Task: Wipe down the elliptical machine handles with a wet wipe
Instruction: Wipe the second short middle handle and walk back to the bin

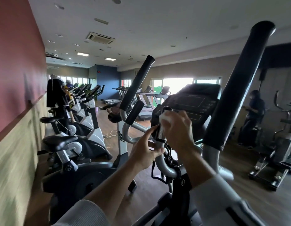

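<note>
Plainly, the right hand (177, 128) curls round a white wipe (166, 119), pressing it on the short metal grip (161, 129) near the console (190, 101), while the left hand (146, 149) pinches the same grip lower down, thumb on the tube. The wipe could slip or bunch if the curled fingers loosen, and the thin cable (168, 152) just below might snag. The grip's long axis stands nearly upright, its top tipped slightly right and pointing up toward the console.
</note>
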The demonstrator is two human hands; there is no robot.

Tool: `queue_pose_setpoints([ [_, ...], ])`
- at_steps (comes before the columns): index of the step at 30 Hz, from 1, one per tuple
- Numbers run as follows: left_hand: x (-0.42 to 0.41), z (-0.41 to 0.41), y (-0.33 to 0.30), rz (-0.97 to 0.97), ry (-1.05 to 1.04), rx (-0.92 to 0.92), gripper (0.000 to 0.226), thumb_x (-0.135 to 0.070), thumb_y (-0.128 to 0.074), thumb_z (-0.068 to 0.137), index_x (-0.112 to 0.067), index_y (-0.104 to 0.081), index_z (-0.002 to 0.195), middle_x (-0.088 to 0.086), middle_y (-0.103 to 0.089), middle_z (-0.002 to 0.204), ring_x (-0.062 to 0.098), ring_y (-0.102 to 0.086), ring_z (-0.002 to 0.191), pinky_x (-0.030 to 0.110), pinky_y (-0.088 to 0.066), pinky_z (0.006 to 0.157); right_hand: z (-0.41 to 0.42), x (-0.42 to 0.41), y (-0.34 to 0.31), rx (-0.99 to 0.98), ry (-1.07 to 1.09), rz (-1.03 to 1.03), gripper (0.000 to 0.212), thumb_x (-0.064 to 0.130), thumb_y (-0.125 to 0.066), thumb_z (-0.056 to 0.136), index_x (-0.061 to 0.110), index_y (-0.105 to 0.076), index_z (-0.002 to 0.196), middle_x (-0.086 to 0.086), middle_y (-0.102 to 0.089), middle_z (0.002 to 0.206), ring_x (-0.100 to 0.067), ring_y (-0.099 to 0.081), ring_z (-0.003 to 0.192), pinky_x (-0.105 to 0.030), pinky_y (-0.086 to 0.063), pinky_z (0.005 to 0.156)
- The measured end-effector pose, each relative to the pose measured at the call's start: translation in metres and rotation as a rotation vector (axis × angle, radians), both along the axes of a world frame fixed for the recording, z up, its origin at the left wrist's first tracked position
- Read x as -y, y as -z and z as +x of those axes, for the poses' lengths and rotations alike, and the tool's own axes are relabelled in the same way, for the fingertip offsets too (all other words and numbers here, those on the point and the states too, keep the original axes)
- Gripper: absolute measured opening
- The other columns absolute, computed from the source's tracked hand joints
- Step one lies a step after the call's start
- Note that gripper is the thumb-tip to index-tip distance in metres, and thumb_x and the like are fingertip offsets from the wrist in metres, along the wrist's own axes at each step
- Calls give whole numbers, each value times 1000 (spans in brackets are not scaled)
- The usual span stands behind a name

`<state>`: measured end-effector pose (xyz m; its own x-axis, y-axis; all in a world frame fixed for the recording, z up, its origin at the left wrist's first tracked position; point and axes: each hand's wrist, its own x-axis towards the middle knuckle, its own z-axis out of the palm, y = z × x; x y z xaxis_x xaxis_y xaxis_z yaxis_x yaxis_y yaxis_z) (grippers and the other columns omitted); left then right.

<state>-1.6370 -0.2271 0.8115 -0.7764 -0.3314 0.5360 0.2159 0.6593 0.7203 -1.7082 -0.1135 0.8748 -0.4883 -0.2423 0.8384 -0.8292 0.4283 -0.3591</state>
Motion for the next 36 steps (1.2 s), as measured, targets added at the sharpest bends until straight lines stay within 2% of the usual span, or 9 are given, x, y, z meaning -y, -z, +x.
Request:
queue_pose_setpoints([
  [2,1,-1,1,6,17,-12,80,-19,-80,78,-40,-37,142,-14,-70,110,-2,-67,93,29,-57,84,17,-11,25,47,-48,58,17,20,-55,92,30,-63,81,3,-56,91,9,-45,78,-2,-36,57],
  [6,3,-5,4,46,49,-15,82,-14,-80,76,-39,-37,142,-9,-73,104,0,-70,88,32,-60,77,32,-19,44,101,-136,18,18,14,-62,90,30,-71,94,8,-49,89,1,-50,70,-4,-42,58],
  [9,5,-6,6,6,28,-20,81,-27,-82,75,-44,-37,141,-11,-69,114,5,-67,100,26,-54,85,0,-6,12,16,-22,-36,13,23,-62,88,28,-73,93,2,-65,93,0,-47,73,5,-33,66],
  [12,6,-6,8,-4,36,-18,81,-34,-80,76,-44,-35,142,-11,-65,123,8,-62,110,20,-47,92,-30,8,-24,-10,91,10,15,34,-57,88,29,-71,91,4,-67,91,-6,-51,75,3,-31,59],
  [18,7,-7,8,15,47,-17,80,-31,-80,76,-46,-35,141,-11,-68,116,6,-65,103,25,-53,90,-24,2,-14,-38,72,75,18,37,-55,88,30,-70,94,5,-66,93,-3,-48,73,6,-30,65],
  [25,7,-8,8,20,70,-47,84,-13,-81,74,-42,-38,140,-8,-70,109,7,-68,97,42,-60,80,28,-12,37,40,-94,30,19,10,-67,86,27,-71,94,6,-49,87,-4,-57,68,-21,-52,54],
  [30,4,-3,7,10,38,-29,79,-29,-79,78,-42,-35,143,-9,-64,121,7,-59,110,9,-43,81,1,3,-1,15,-5,-150,14,12,-69,83,23,-74,90,-7,-64,88,-10,-53,68,2,-35,59],
  [33,2,-2,7,8,31,-37,78,-30,-79,79,-42,-35,143,-9,-65,121,9,-59,112,27,-49,97,-11,10,-23,143,6,-294,14,18,-67,85,24,-74,95,-2,-66,91,-5,-52,71,9,-29,60],
  [36,1,-2,7,21,16,-30,76,-31,-78,78,-48,-36,139,-10,-65,118,8,-60,110,34,-50,97,-15,11,-12,229,4,-405,18,26,-66,84,26,-72,101,4,-70,91,-11,-61,81,8,-27,63],
])
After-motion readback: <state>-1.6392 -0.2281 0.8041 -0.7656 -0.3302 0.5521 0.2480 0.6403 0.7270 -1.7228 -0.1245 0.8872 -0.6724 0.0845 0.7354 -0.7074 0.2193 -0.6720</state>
